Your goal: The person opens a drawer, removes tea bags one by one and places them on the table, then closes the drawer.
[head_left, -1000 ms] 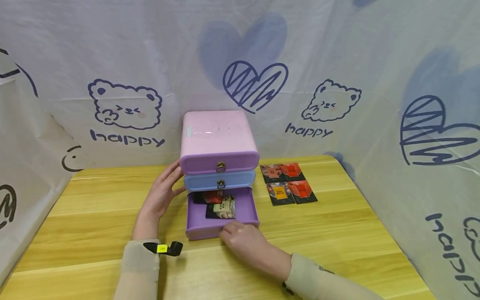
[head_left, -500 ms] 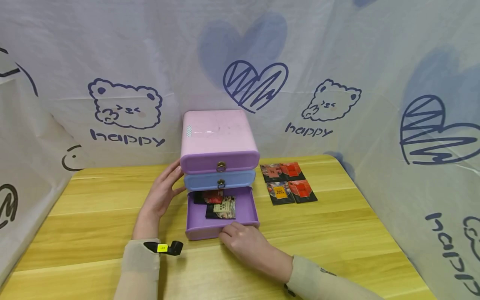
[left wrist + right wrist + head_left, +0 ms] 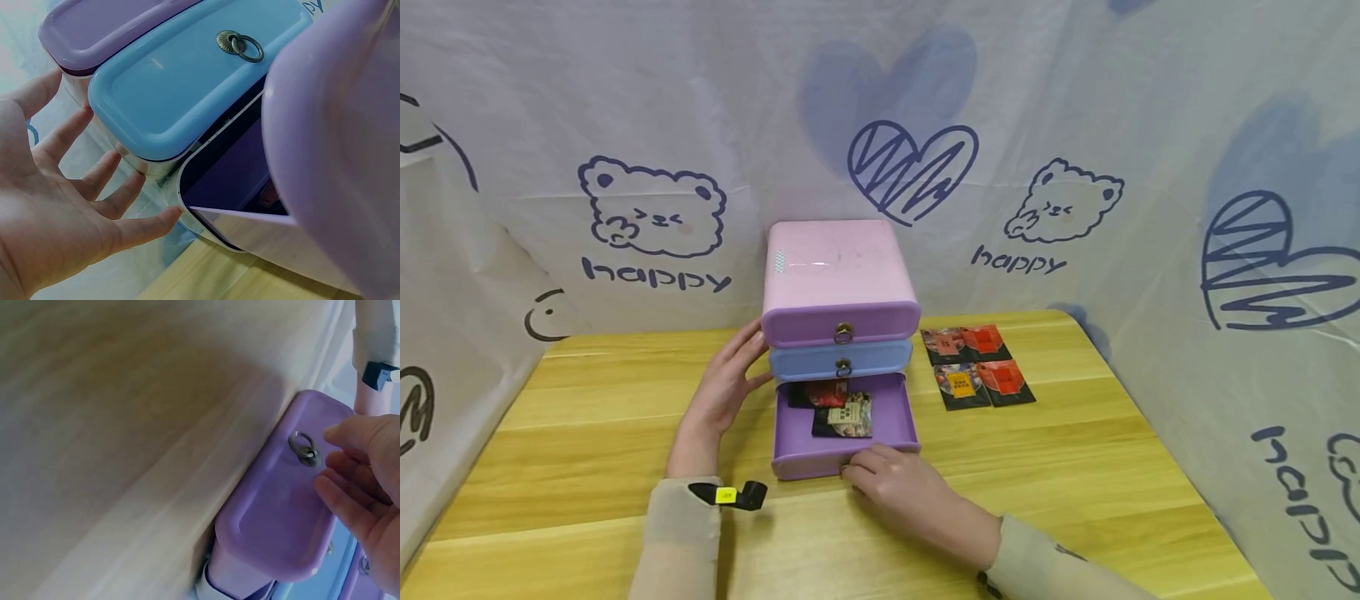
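Observation:
A small pink cabinet [image 3: 835,267] with three drawers stands on the table. Its purple bottom drawer [image 3: 891,429] is pulled out, while the blue middle drawer [image 3: 181,81] and the purple top drawer [image 3: 805,327] are in. Two dark printed packets lie inside the bottom drawer, the front packet [image 3: 850,417] partly over the rear packet [image 3: 820,393]. My left hand [image 3: 722,387] spreads its fingers against the cabinet's left side, fingertips at the edges. My right hand [image 3: 895,492] is at the bottom drawer's front, fingers loosely bent beside the metal ring pull [image 3: 303,447], which hangs free of them.
Several dark packets with red and orange labels lie in a block on the wooden table [image 3: 1075,467], right of the cabinet; one is an orange-labelled packet [image 3: 961,386]. A white printed curtain [image 3: 925,100] hangs close behind and at the sides.
My right hand has shifted slightly to the right along the drawer front, and the ring pull now shows beside its fingers. The left hand and the drawer hold their places.

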The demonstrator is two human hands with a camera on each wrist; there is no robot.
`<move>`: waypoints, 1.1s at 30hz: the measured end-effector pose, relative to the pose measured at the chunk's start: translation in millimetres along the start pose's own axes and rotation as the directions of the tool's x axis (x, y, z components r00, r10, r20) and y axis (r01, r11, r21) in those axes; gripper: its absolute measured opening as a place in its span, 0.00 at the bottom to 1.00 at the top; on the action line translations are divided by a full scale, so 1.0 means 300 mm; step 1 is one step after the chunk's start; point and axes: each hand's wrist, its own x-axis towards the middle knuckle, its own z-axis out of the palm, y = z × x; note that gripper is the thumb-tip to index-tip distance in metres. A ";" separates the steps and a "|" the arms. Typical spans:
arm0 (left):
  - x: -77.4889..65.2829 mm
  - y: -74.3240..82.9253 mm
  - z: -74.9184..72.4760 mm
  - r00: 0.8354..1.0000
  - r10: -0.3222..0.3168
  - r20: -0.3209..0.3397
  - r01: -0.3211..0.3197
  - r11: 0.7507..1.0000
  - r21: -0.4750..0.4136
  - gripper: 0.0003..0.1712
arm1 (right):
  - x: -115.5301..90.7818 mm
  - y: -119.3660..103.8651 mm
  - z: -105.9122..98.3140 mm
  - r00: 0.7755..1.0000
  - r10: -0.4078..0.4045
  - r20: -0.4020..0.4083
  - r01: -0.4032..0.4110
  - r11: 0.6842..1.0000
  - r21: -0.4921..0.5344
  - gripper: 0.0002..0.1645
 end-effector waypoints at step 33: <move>0.000 -0.003 -0.003 1.000 0.014 0.006 -0.013 1.000 -0.022 0.28 | 0.210 0.202 -0.033 0.922 0.124 0.367 -0.063 0.983 -0.173 0.17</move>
